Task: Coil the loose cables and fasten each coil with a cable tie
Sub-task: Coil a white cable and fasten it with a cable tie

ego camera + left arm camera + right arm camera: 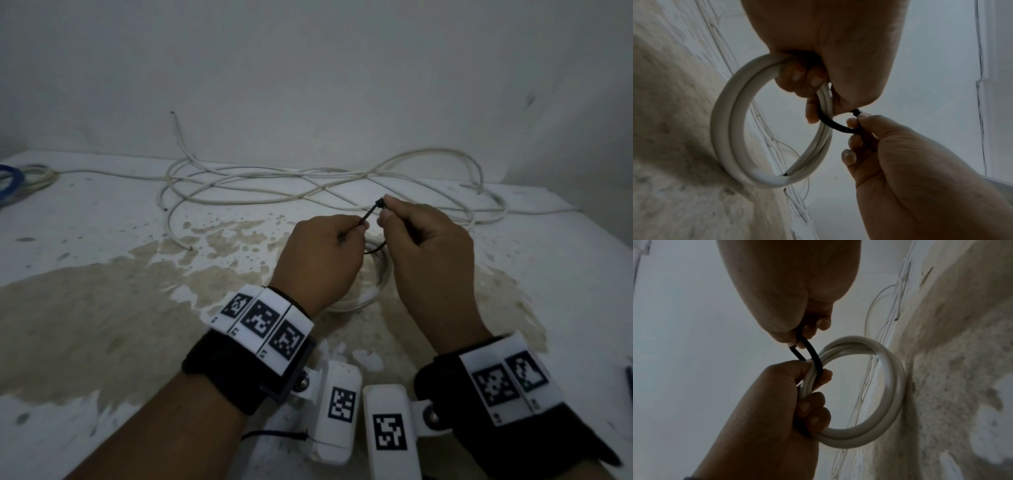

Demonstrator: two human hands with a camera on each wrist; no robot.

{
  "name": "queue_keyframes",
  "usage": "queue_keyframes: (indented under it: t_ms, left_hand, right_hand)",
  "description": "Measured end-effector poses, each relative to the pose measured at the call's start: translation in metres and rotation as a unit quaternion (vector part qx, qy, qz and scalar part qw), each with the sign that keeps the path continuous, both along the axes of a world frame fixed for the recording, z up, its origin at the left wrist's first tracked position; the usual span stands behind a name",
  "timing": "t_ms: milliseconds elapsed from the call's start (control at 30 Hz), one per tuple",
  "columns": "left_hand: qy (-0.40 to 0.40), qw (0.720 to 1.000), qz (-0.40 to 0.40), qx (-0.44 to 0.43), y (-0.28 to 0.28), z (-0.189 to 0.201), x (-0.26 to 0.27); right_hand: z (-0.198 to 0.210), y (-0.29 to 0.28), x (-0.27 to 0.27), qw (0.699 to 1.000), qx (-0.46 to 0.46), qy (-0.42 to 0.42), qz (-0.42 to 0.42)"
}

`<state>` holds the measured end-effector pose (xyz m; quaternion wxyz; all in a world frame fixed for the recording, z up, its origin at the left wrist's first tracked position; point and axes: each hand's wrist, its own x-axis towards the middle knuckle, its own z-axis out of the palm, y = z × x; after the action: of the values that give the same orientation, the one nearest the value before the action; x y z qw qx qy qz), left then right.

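Note:
A small coil of white cable [729,129] stands upright on the stained table, mostly hidden under my hands in the head view [376,284]. My left hand [359,229] grips the coil's top with curled fingers [809,81] and also holds the tail of a black cable tie [364,221]. The tie [836,125] loops around the coil strands [890,386]. My right hand [385,209] pinches the tie's head end between thumb and forefinger [856,120]. In the right wrist view both tie ends [809,352] run up into my right hand [803,337], above my left hand [813,386].
A long loose white cable [308,181] sprawls in loops along the back of the table by the wall. At the far left edge lie a blue cable [10,181] and more white cable [37,174]. Another black tie [274,435] lies near my left forearm.

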<state>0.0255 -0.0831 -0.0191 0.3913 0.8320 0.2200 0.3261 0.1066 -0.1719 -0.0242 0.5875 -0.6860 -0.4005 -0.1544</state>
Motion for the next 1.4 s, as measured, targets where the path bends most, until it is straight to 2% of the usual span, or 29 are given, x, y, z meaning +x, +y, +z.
queue_keyframes:
  t_ms: [133, 267, 333, 400, 467, 533, 600, 700, 833, 900, 1133, 1233, 1400]
  left_hand:
    - [0.004, 1.0, 0.0, 0.004, 0.001, -0.002, 0.001]
    - [0.01, 0.998, -0.001, 0.061, -0.001, -0.003, 0.001]
    - [0.006, 0.997, -0.006, 0.081, -0.003, -0.002, 0.0]
    - [-0.011, 0.996, -0.008, 0.087, -0.004, -0.001, -0.001]
    - [-0.024, 0.997, 0.005, 0.079, -0.004, -0.001, -0.001]
    - [-0.009, 0.998, 0.02, 0.053, -0.001, -0.002, 0.0]
    - [0.0, 1.0, 0.002, 0.03, 0.001, -0.003, 0.001]
    - [-0.021, 0.999, -0.022, 0.016, 0.003, -0.005, 0.002]
    - [-0.071, 0.991, -0.015, 0.109, -0.001, -0.007, 0.002]
    - [-0.069, 0.99, -0.02, 0.118, -0.004, -0.006, 0.002]
    - [-0.023, 0.998, -0.054, -0.015, 0.004, -0.004, 0.001]
    - [-0.038, 0.997, -0.059, 0.012, 0.006, -0.005, 0.001]
    - [-0.054, 0.989, -0.074, 0.113, 0.002, -0.008, 0.0]
  right_hand:
    - [0.004, -0.002, 0.0, 0.999, -0.034, -0.008, 0.009]
    - [0.009, -0.007, 0.0, 0.998, -0.065, -0.019, 0.017]
    - [0.012, -0.009, 0.002, 0.997, -0.059, 0.037, 0.038]
    - [0.013, -0.009, 0.003, 0.987, -0.035, 0.13, 0.082]
    - [0.014, -0.009, 0.002, 0.982, -0.023, 0.167, 0.091]
    - [0.013, -0.009, 0.0, 0.985, 0.0, 0.156, 0.075]
    - [0.013, -0.008, -0.003, 0.988, 0.023, 0.142, 0.061]
    - [0.011, -0.007, -0.006, 0.99, 0.023, 0.133, 0.05]
    - [0.01, -0.005, -0.007, 0.991, -0.049, 0.109, 0.057]
    - [0.01, -0.004, -0.007, 0.991, -0.056, 0.106, 0.057]
    - [0.012, -0.006, -0.011, 0.991, 0.004, 0.127, 0.043]
    - [0.012, -0.006, -0.011, 0.993, -0.016, 0.108, 0.041]
    - [0.01, -0.007, -0.004, 0.991, -0.079, 0.098, 0.049]
